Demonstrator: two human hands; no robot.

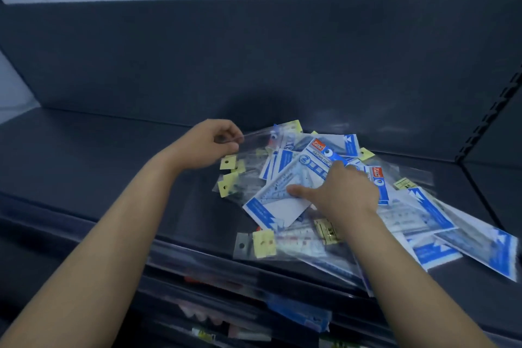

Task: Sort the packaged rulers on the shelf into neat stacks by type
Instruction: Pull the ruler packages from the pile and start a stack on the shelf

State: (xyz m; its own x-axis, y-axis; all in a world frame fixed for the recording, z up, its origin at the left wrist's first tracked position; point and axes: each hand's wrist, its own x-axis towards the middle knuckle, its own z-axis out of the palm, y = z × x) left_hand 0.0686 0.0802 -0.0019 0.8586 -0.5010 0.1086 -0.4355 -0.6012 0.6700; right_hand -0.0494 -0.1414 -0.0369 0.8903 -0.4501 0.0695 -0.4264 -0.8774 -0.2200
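A loose pile of packaged rulers (409, 215) lies on the dark shelf (113, 155), right of centre. Some packs are blue and white geometric sets, others are clear sleeves with yellow hang tags (264, 243). My left hand (209, 144) pinches the end of a clear sleeve pack (260, 138) at the pile's far left edge. My right hand (339, 192) grips a blue and white geometric set pack (282, 200) on top of the pile, thumb on its face.
A dark back panel (254, 59) rises behind the shelf. A slotted upright (491, 116) and a side panel stand at the right. Below the shelf's front edge (197, 257), lower shelves hold blurred goods (299, 313).
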